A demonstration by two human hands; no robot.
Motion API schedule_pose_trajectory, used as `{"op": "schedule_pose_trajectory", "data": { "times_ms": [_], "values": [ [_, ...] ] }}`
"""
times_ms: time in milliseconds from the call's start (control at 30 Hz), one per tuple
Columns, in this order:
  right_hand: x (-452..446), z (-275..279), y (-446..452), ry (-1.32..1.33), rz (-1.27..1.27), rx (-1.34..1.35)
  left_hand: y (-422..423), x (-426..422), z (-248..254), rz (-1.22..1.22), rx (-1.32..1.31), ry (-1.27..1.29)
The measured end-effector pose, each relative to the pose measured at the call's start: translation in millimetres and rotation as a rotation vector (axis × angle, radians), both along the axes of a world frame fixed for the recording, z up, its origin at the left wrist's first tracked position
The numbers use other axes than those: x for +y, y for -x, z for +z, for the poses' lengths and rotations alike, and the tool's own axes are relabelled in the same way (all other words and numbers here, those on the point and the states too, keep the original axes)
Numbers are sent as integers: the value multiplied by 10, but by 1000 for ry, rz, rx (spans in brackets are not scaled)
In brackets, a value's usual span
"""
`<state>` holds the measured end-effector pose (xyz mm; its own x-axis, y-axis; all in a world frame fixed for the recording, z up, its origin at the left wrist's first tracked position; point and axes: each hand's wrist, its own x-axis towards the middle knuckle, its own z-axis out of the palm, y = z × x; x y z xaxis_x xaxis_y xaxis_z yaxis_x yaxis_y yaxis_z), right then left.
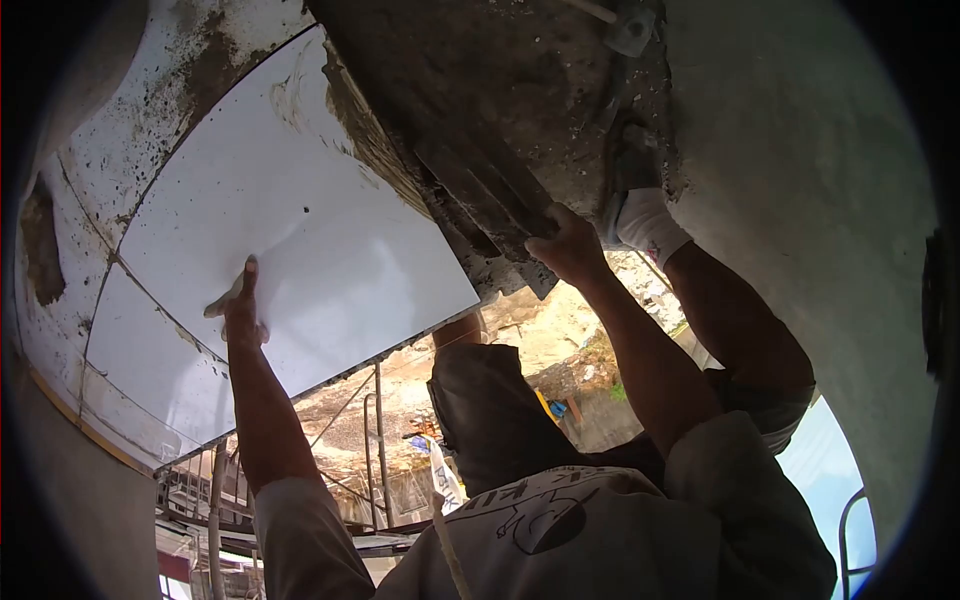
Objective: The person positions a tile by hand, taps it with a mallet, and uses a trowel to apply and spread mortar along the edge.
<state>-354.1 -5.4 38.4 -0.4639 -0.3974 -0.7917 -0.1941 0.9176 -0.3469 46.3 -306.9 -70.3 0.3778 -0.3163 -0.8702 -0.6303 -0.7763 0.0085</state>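
Note:
A large white tile [330, 240] with a glossy face lies over the floor, grey mortar smeared along its upper right edge. My left hand [242, 305] rests on the tile with its fingers apart, holding nothing. At the mortar bed's edge, my right hand [572, 248] is closed around a long, dark, mortar-coated flat piece [490, 190]. It looks like a trowel or float, but shadow hides its exact kind. Dark wet mortar [450, 80] spreads beside the tile.
A mallet [630, 32] lies at the top of the view. My foot in a white sock [650, 218] and dark shoe stands on the right. Dirty laid tiles [130, 150] border the left, a curved wall [800, 200] the right. Beyond the edge is a drop with scaffold poles [378, 450].

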Motion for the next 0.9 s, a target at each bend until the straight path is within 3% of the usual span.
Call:
{"op": "schedule_pose_trajectory", "data": {
  "times_ms": [67, 200, 467, 533, 600, 633, 667, 767, 833, 900],
  "values": [
    [140, -105, -167, 12, -133, 188, 166, 17, 178, -52, 56, -3],
    [215, -121, -154, -43, -219, 221, 301, 20, 349, -143, 104, 6],
    [319, -298, 66, -35, -1, 389, 314, 60, 336, -142, 119, 100],
    [373, -426, 18, 3, 49, 432, 201, -25, 272, -114, 119, -66],
    [346, -485, 2, 50, 103, 482, 143, 31, 205, -124, 147, 60],
    [296, -485, -4, 3, 28, 460, 289, 80, 279, -145, 172, 171],
    [248, -481, -18, -50, -46, 433, 393, 38, 426, -99, 139, 35],
    [35, -502, 59, -88, -106, 563, 257, 57, 300, -47, 101, 82],
    [-89, -585, 144, -4, -38, 654, 185, 42, 230, -49, 83, 76],
    [-220, -646, 207, -103, -25, 640, 113, 16, 165, -54, 66, 68]
  ]
}}
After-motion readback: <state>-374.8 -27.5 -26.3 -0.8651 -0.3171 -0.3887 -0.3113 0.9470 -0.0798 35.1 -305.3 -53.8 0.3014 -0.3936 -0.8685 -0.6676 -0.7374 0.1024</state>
